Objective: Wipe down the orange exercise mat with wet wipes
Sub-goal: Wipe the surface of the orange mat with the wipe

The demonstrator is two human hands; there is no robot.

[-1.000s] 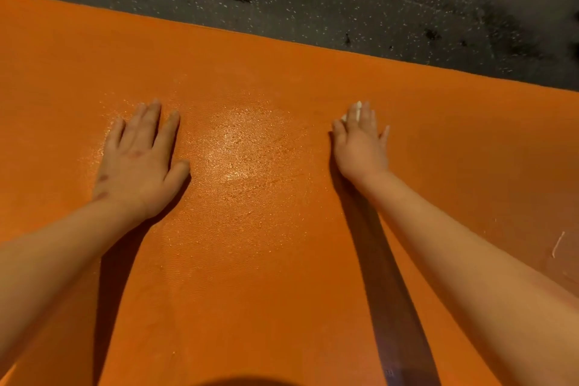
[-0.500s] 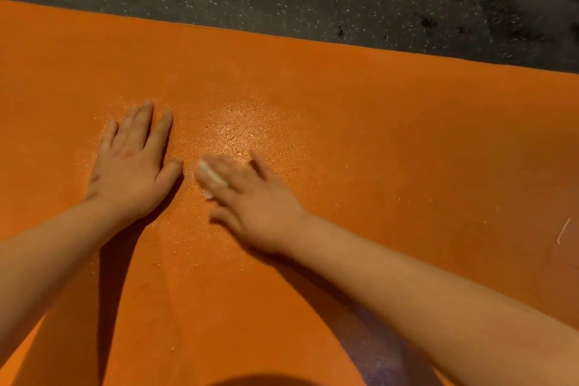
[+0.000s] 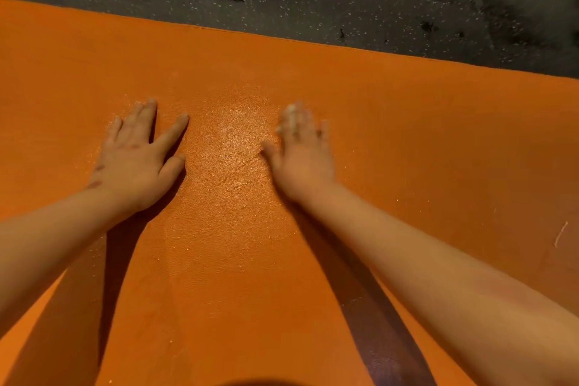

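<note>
Swept rightward, right hand [image 3: 300,150] presses wipe [image 3: 291,110] on mat [image 3: 407,122].

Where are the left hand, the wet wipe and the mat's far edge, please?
left hand [image 3: 134,163]: head view, back of the hand, flat on the mat.
wet wipe [image 3: 290,110]: head view, white bit at the right fingertips, blurred.
orange mat [image 3: 282,39]: head view, far edge against the floor.
</note>
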